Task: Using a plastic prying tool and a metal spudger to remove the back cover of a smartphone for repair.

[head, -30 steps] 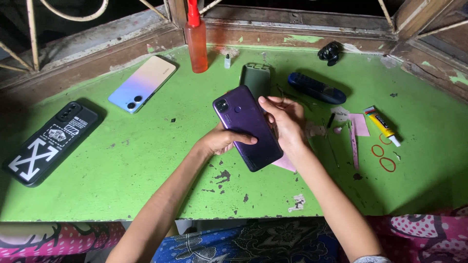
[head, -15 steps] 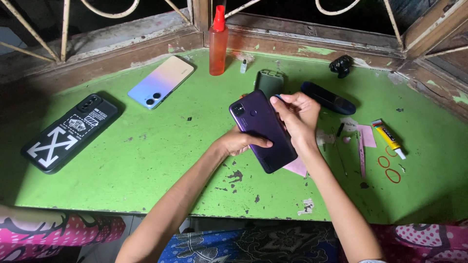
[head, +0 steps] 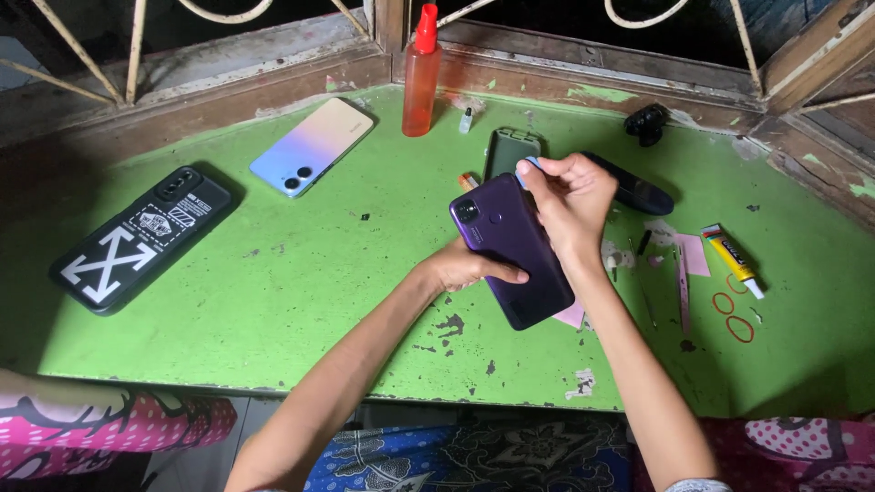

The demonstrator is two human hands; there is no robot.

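Note:
My left hand (head: 474,267) grips a dark purple phone (head: 510,246) by its lower left edge, back side up, just above the green table (head: 301,292). My right hand (head: 567,202) is curled at the phone's upper right edge, fingers pinching a small blue pick (head: 528,166) against that edge. Behind the phone lies a grey-green phone cover (head: 510,148).
A black phone with a white cross pattern (head: 144,239) lies far left, a pastel phone (head: 313,147) at the back left, an orange spray bottle (head: 422,73) at the back. A dark case (head: 638,189), glue tube (head: 732,260), red rubber bands (head: 732,314) and pink scraps lie right.
My right hand has slid from the phone's right side up to its top right corner. The view has shifted slightly; the left hand keeps its hold.

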